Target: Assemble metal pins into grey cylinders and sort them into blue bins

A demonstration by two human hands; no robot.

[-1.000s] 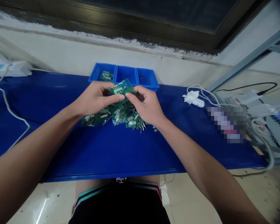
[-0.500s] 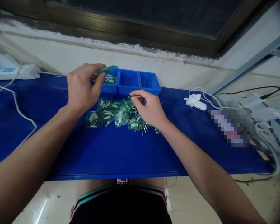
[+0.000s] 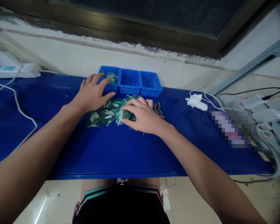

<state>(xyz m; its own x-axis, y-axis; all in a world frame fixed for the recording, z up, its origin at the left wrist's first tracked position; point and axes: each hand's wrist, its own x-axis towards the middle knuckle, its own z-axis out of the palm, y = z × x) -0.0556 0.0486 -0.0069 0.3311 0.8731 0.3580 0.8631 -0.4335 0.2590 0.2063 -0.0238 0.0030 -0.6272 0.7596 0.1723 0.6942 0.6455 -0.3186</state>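
My left hand [image 3: 94, 91] is open, fingers spread over the front edge of the left blue bin [image 3: 110, 87], with nothing in it. Inside that bin lie green-tinted plastic bags [image 3: 112, 77] of small parts. My right hand [image 3: 143, 116] is open over the pile in front of the bins, its fingers spread above or on a small green bag [image 3: 120, 117]; whether it touches cannot be told. Left of it, more green bags [image 3: 95, 119] hold white pieces and metal pins. Dark metal cylinders [image 3: 157, 109] show behind the right hand, which hides part of the pile.
The middle blue bin [image 3: 130, 90] and right blue bin [image 3: 151, 92] stand beside the left one against the wall. A power strip [image 3: 16, 71] with white cables lies far left. Crumpled tissue [image 3: 194, 100], a white device [image 3: 201, 106] and a blurred flat item [image 3: 231, 129] lie right.
My left hand has let go of a green bag and lowered, fingers spread, at the left bin. My right hand has opened from a pinch on a thin pin and moved down over the bags.
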